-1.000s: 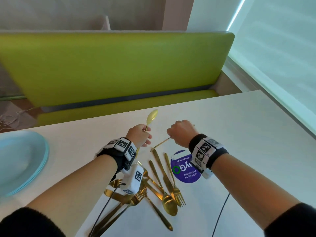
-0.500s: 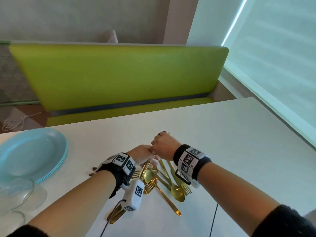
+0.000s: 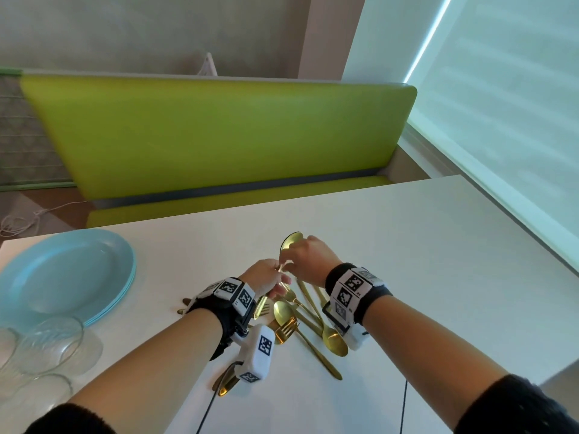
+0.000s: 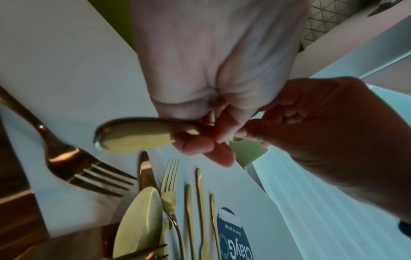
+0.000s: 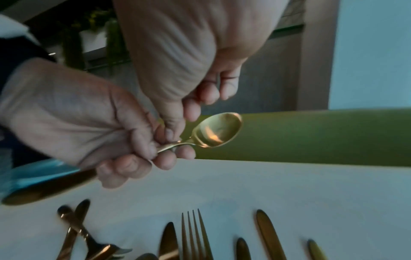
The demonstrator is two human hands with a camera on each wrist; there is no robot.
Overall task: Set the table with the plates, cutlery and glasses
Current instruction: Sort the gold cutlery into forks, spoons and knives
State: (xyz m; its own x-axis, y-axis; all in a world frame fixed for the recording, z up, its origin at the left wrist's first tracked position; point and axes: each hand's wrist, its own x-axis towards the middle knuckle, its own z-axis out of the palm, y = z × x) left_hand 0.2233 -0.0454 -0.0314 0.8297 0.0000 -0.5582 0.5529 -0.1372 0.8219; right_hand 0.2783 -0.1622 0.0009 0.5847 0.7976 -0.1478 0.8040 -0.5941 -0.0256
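Note:
Both hands meet just above a pile of gold cutlery (image 3: 313,324) on the white table (image 3: 438,261). My left hand (image 3: 266,277) grips a gold spoon (image 4: 133,135) whose bowl points back toward the wrist. My right hand (image 3: 308,261) pinches the neck of a second gold spoon (image 5: 219,130). Its bowl sticks out past the knuckles (image 3: 291,241) and its handle runs into the left fingers (image 5: 138,146). Loose forks, knives and spoons (image 5: 193,234) lie under the hands.
A stack of light blue plates (image 3: 62,277) lies at the table's left, with clear glasses (image 3: 47,346) in front of it. A green bench (image 3: 219,136) runs along the far edge. A purple sticker (image 4: 233,234) lies under the cutlery. A blinded window is at right.
The hands were apart, the left holding its spoon upright. They have since come together low over the pile. The left spoon has turned round, and the second spoon's bowl now rises past the right hand.

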